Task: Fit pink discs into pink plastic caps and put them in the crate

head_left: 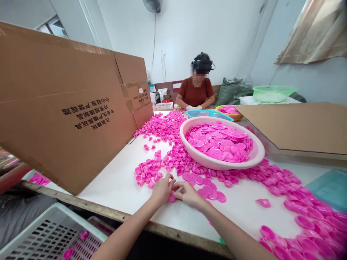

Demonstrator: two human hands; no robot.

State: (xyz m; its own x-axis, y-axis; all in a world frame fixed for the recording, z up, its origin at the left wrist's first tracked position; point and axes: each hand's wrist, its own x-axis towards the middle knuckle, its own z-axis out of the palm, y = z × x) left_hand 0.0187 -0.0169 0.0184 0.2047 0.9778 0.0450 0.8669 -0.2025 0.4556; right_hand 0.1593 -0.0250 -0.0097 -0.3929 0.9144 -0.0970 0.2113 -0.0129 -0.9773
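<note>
My left hand (pixel 162 189) and my right hand (pixel 187 194) meet low over the white table, fingertips pinched together. Between them a small pink plastic piece (pixel 171 198) shows, mostly covered by the fingers, so its exact shape is hidden. Just beyond my left hand lie several small pink plastic cups (pixel 148 172). Flat pink discs (pixel 212 192) are spread to the right of my right hand. Behind these, a pale pink basin (pixel 222 165) is heaped with more pink discs (pixel 217 141).
A tall cardboard box (pixel 67 104) stands at the left. Larger pink oval pieces (pixel 306 220) line the right side. A white crate (pixel 35 231) sits below the table edge. Farther back are a blue basket (pixel 207 115), a cardboard flap (pixel 298 126) and a seated person (pixel 195 94).
</note>
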